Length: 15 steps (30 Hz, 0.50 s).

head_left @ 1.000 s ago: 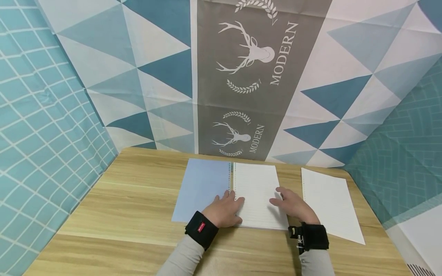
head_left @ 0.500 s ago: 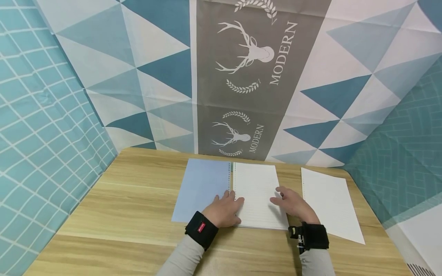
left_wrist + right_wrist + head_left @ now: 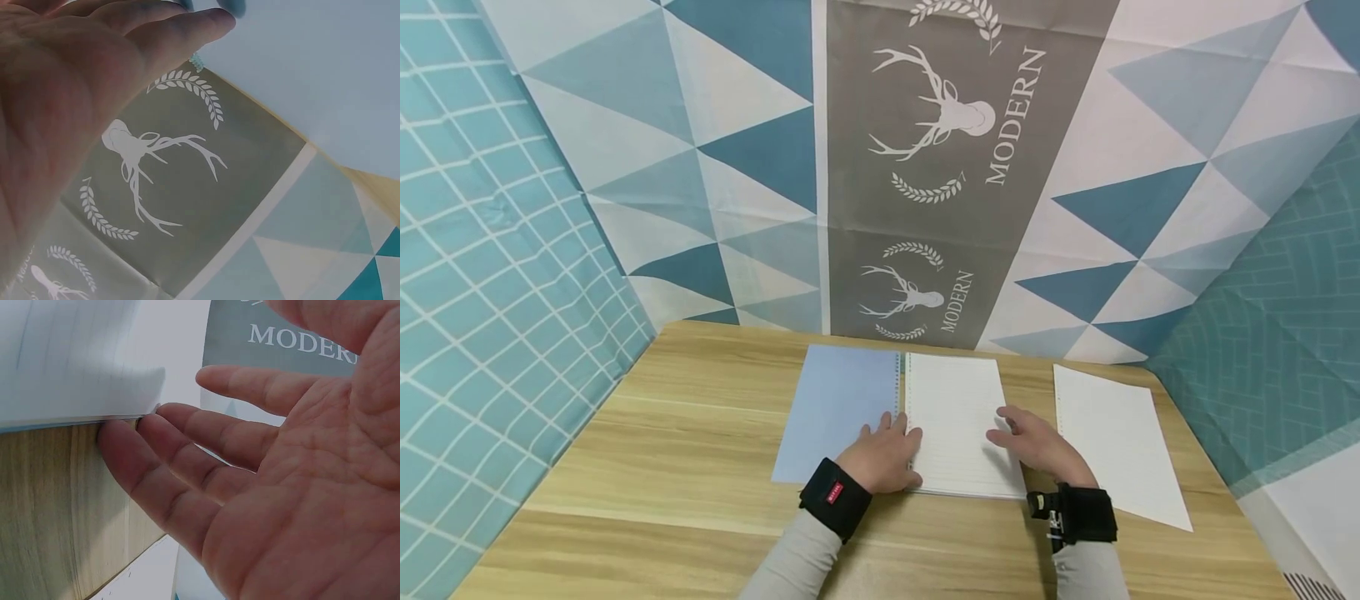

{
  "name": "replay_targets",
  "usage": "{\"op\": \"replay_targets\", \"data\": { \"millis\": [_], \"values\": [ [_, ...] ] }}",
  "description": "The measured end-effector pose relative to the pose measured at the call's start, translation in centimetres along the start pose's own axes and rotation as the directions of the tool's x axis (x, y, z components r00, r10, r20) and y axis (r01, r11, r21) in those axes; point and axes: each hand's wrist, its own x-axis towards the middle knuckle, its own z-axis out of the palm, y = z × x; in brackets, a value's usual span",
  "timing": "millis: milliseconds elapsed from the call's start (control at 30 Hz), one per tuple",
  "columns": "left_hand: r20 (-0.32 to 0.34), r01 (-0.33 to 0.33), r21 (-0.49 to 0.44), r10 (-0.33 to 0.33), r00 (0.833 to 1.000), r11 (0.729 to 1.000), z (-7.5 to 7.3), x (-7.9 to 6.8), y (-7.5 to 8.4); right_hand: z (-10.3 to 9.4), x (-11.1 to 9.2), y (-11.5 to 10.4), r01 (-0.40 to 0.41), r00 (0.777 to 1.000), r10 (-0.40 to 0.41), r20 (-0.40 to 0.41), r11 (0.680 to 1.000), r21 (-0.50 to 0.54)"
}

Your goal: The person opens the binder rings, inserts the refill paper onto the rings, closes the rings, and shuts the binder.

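An open loose-leaf notebook lies on the table, its light blue cover [image 3: 838, 408] to the left and a stack of white lined pages [image 3: 958, 417] to the right of the binding strip [image 3: 902, 364]. My left hand [image 3: 882, 457] rests across the binding near the bottom, fingers spread, fingertips over the cover and the pages' punched edge. At the stack's right edge is my right hand [image 3: 1037, 440], palm facing the pages. In the right wrist view its lower fingertips [image 3: 119, 434] meet the page edge, with nothing gripped; the thumb [image 3: 998, 437] hovers above the paper.
A loose white sheet [image 3: 1112, 442] with punched holes lies to the right, partly behind the right wrist. The wooden table [image 3: 685, 467] ends at a patterned backdrop [image 3: 925, 167], and tiled-print cloths [image 3: 497, 250] hang at the sides.
The left hand has shifted slightly left, and the lined pages have slid a little left toward the cover. The right hand stays nearly in place.
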Motion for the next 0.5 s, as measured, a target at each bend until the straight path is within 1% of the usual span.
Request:
{"op": "replay_targets", "data": {
  "millis": [133, 267, 500],
  "values": [
    [0.008, 0.002, -0.032, -0.002, 1.000, 0.999, 0.05, 0.04, 0.00, -0.06, -0.04, 0.30, 0.020, 1.000, -0.021, 0.013, 0.999, 0.032],
    [0.005, 0.005, -0.030, -0.005, 1.000, 1.000, -0.02, 0.02, 0.06, -0.19, -0.18, 0.39, 0.048, 0.998, -0.050, 0.023, 0.996, 0.077],
    [0.002, -0.001, -0.027, 0.001, 1.000, 1.000, -0.03, 0.01, 0.01, -0.17, -0.18, 0.23, 0.040, 0.999, -0.042, 0.026, 0.996, 0.083]
  ]
}}
